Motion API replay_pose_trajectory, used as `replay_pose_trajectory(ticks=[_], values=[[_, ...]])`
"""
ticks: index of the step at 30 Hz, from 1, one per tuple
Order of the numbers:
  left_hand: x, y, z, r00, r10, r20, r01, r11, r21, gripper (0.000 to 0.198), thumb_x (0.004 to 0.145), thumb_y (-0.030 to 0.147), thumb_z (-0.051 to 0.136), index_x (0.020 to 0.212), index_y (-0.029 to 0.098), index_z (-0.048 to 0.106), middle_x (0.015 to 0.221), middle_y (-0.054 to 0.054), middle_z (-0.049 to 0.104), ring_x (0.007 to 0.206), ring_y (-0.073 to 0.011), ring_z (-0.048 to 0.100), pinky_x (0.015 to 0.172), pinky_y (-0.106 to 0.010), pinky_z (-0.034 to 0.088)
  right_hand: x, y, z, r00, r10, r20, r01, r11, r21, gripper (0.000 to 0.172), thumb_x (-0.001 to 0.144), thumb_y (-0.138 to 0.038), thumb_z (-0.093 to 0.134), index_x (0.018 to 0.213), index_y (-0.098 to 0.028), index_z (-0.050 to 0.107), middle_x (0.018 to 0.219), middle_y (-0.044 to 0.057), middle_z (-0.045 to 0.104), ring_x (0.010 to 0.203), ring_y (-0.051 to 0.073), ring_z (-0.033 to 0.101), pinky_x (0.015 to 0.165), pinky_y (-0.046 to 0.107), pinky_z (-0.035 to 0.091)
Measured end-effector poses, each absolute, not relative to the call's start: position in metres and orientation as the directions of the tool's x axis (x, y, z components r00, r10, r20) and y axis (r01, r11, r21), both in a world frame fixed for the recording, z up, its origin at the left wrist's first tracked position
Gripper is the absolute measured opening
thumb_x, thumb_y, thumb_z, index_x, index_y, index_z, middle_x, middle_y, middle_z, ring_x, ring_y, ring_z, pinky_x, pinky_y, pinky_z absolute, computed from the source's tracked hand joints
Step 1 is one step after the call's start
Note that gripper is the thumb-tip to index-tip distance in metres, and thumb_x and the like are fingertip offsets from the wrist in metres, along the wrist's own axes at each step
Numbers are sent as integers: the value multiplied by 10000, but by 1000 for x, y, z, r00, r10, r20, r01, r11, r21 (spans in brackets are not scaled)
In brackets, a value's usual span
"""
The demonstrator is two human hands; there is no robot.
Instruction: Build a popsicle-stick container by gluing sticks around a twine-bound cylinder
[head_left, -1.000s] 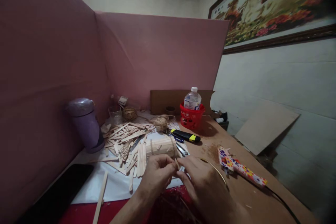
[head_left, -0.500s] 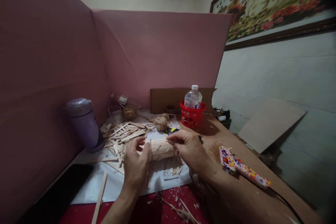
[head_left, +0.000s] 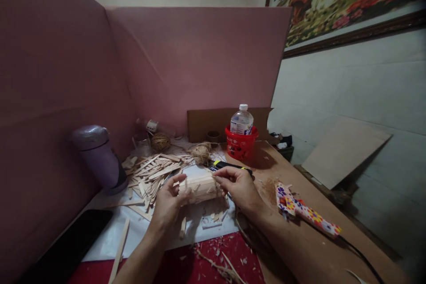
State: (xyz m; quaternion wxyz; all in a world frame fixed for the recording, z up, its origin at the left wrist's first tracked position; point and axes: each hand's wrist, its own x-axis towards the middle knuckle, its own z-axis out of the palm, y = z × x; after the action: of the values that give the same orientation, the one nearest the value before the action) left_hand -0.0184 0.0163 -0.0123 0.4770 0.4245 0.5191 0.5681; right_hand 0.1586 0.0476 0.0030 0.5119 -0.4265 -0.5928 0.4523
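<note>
Stick barrel (head_left: 199, 186), a small drum of glued craft sticks, lies on its side just above the white sheet (head_left: 133, 230), held at both ends. Left hand (head_left: 168, 202) is clasped round the barrel's left end, thumb on top. Right hand (head_left: 241, 188) pinches the right end with its fingertips. Left of the barrel: loose pile of craft sticks (head_left: 151, 173), then the purple jar (head_left: 98, 155). Behind the barrel: twine ball (head_left: 199, 153) and utility knife (head_left: 229, 166); farther back, red basket (head_left: 241, 146) holding a water bottle (head_left: 241, 120). Right of the barrel, well apart: flower-patterned glue gun (head_left: 304, 211). Below-left of the barrel: a black phone (head_left: 66, 248).
</note>
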Motion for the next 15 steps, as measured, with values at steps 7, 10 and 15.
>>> replay_pose_trajectory(ticks=[7, 10, 15], values=[[-23, 11, -1, -7, 999, 38, -192, -39, 981, 442, 606, 277, 812, 992, 137, 646, 864, -74, 727, 756, -184, 651, 668, -271, 521, 165, 40, 9, -175, 944, 279, 16, 286, -958, 67, 722, -206, 622, 730, -173, 680, 640, -13, 620, 554, 107, 536, 510, 220, 418], [-27, 9, 0, 79, 991, 111, -184, -95, 978, 374, 653, 268, 793, 1000, 169, 692, 953, -71, 725, 848, -192, 640, 716, -260, 517, 167, 35, 15, -261, 924, 281, -55, 276, -960, 70, 753, -228, 614, 776, -176, 655, 593, -39, 583, 470, 82, 502, 452, 203, 401], [-29, 7, 2, 127, 983, 136, -156, -116, 981, 319, 702, 261, 762, 1011, 196, 716, 976, -67, 731, 875, -189, 636, 743, -240, 498, 169, 30, 25, -337, 913, 228, -135, 193, -972, 141, 737, -291, 667, 769, -160, 625, 604, -35, 592, 437, 75, 518, 411, 197, 400]])
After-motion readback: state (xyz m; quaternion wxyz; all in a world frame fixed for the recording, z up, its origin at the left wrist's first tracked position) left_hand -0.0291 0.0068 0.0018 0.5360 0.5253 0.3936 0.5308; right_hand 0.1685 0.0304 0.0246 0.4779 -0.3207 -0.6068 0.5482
